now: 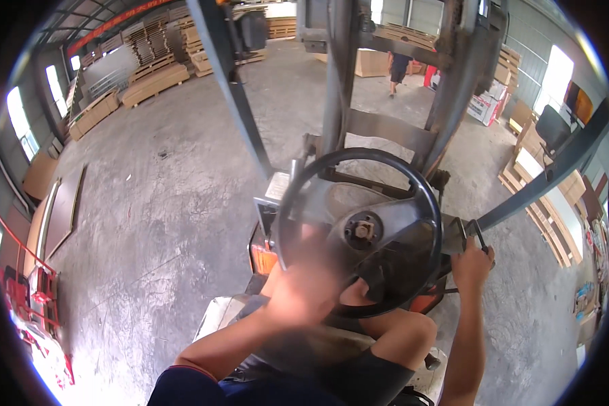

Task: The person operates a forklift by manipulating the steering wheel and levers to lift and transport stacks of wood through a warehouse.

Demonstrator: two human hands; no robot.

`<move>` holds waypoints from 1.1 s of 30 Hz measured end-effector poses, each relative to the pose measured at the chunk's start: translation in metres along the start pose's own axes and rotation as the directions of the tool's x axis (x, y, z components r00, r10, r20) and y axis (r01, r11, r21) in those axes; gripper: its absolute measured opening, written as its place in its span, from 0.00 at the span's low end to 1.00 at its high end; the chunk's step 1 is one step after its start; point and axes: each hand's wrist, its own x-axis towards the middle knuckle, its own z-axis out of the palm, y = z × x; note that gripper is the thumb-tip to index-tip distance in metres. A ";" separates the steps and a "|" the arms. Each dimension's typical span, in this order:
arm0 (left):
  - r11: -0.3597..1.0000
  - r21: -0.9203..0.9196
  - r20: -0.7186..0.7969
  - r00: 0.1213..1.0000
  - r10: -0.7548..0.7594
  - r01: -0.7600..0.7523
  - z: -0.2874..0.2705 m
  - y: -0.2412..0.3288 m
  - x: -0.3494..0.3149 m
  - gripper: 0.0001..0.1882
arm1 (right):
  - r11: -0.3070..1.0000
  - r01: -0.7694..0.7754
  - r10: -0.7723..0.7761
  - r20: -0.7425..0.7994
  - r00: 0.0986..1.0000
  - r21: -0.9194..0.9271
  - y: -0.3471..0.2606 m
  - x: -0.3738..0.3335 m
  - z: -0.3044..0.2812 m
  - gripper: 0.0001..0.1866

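Observation:
I sit on a forklift and look down at its black steering wheel [362, 230]. My left hand [304, 287] is blurred with motion at the wheel's lower left rim and seems to grip it. My right hand [472, 262] is closed around the black control levers [472, 233] just right of the wheel. My bare knees [399, 335] show under the wheel. The grey mast [342, 81] rises straight ahead.
Grey concrete floor [169, 203] spreads to the left and ahead. Stacked wooden pallets [152, 74] line the far left wall, flat boards [61, 210] lie at left, more boards and boxes [541, 203] at right. A person [398, 71] walks far ahead beyond the mast.

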 end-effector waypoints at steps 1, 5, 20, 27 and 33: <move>1.000 0.006 -0.056 0.998 0.000 0.000 -0.010 0.012 -0.005 0.11 | 1.000 -0.001 0.002 -0.048 0.999 0.007 0.000 -0.012 -0.005 0.16; 1.000 -0.001 -0.088 0.996 -0.007 0.007 -0.034 0.051 -0.049 0.11 | 0.995 -0.035 0.041 -0.068 0.997 0.093 -0.013 -0.056 -0.023 0.16; 0.876 -0.365 0.409 0.790 0.456 -0.316 -0.087 0.162 -0.075 0.08 | 0.763 -0.243 0.189 0.152 0.970 0.599 0.075 -0.436 -0.046 0.35; 0.731 -0.370 0.108 0.755 0.647 -0.573 0.009 0.209 -0.014 0.08 | 0.753 -0.236 0.132 0.210 0.969 0.614 0.105 -0.482 -0.038 0.32; 0.965 0.251 0.514 0.834 -0.199 0.075 0.013 0.173 0.127 0.14 | 0.778 -0.259 0.301 0.023 0.953 0.572 0.126 -0.469 -0.009 0.06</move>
